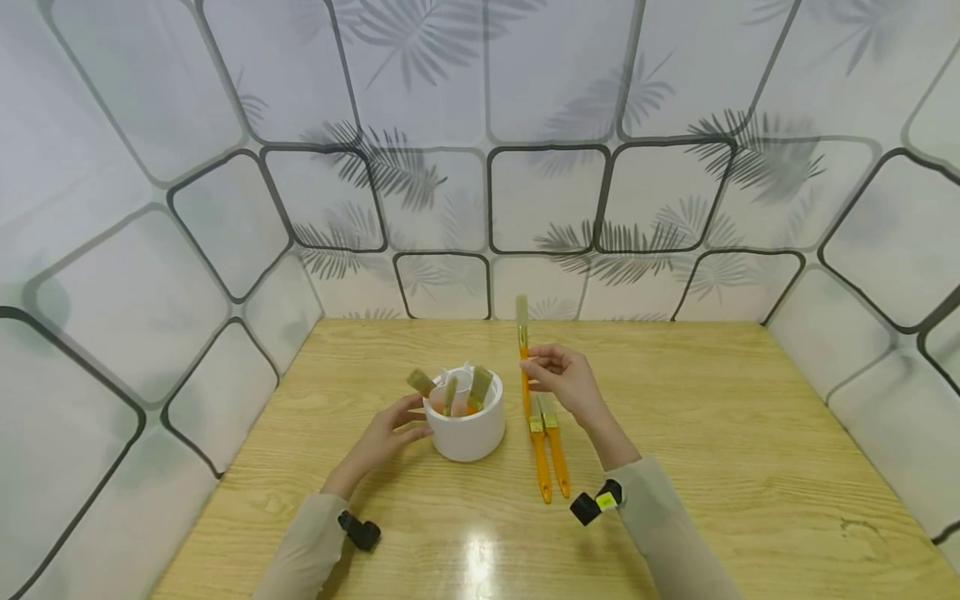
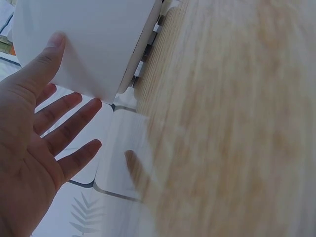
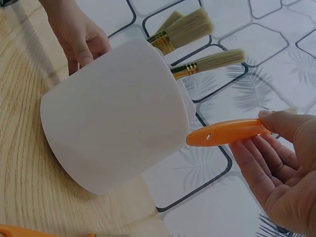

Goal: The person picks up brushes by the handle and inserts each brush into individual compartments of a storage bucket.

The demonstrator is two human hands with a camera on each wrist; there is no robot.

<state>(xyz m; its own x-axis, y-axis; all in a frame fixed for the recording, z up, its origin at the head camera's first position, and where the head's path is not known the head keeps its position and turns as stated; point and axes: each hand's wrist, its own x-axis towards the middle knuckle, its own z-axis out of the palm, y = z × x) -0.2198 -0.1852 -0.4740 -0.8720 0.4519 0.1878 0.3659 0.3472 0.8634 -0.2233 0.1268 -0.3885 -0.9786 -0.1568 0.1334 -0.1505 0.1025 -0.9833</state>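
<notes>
A white round holder [image 1: 468, 439] stands on the table with several paintbrushes [image 1: 481, 386] in it, bristles up. My left hand [image 1: 384, 435] is at its left side, the fingers loosely extended and the thumb against the wall in the left wrist view. Between the thumb and fingers of my right hand [image 1: 567, 385] is a paintbrush [image 3: 224, 132] with an orange handle. It stands upright, bristles up, just right of the holder; its handle end appears close to the rim in the right wrist view.
Two more orange-handled paintbrushes [image 1: 542, 467] lie side by side on the wooden table [image 1: 720, 433], right of the holder and below my right hand. Patterned wall covering [image 1: 547, 200] rises behind the table and along both sides.
</notes>
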